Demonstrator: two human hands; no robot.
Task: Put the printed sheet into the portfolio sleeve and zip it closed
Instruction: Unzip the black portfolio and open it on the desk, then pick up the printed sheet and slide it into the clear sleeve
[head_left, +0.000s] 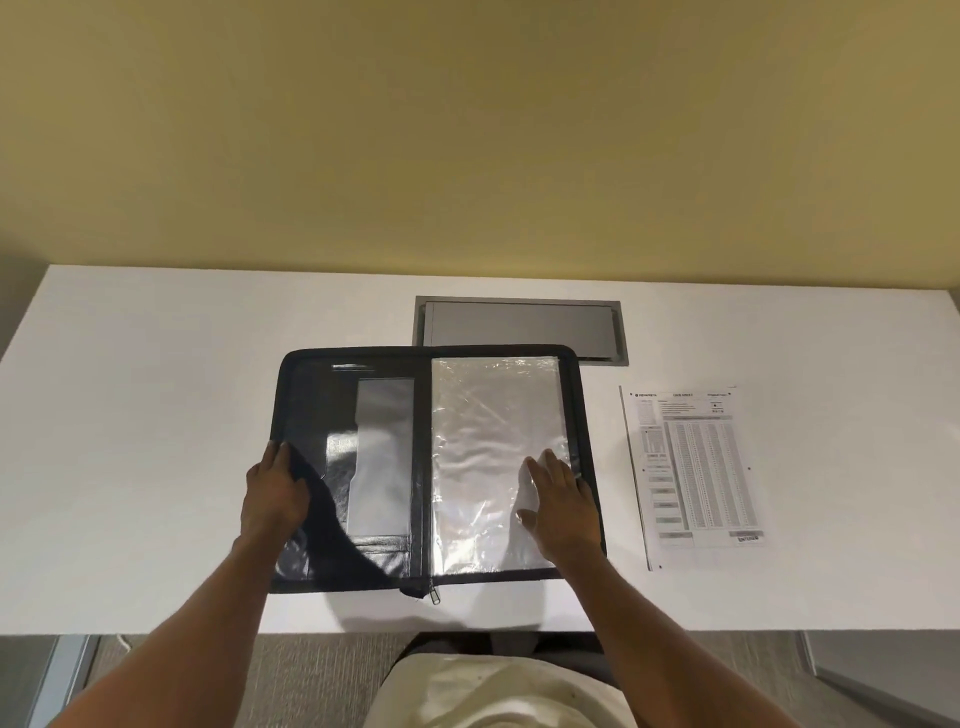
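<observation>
A crinkled, glossy clear plastic sleeve is glinting inside the shiny black leather-look portfolio, beside a matt paper sheet on the smooth white table.

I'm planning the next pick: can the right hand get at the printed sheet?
Probably yes. The printed sheet lies flat on the table, right of the open portfolio, with nothing between it and the right hand, which rests open on the clear sleeve.

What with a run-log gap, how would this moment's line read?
portfolio open; left hand on its edge; right hand flat on sleeve; printed sheet outside
</observation>
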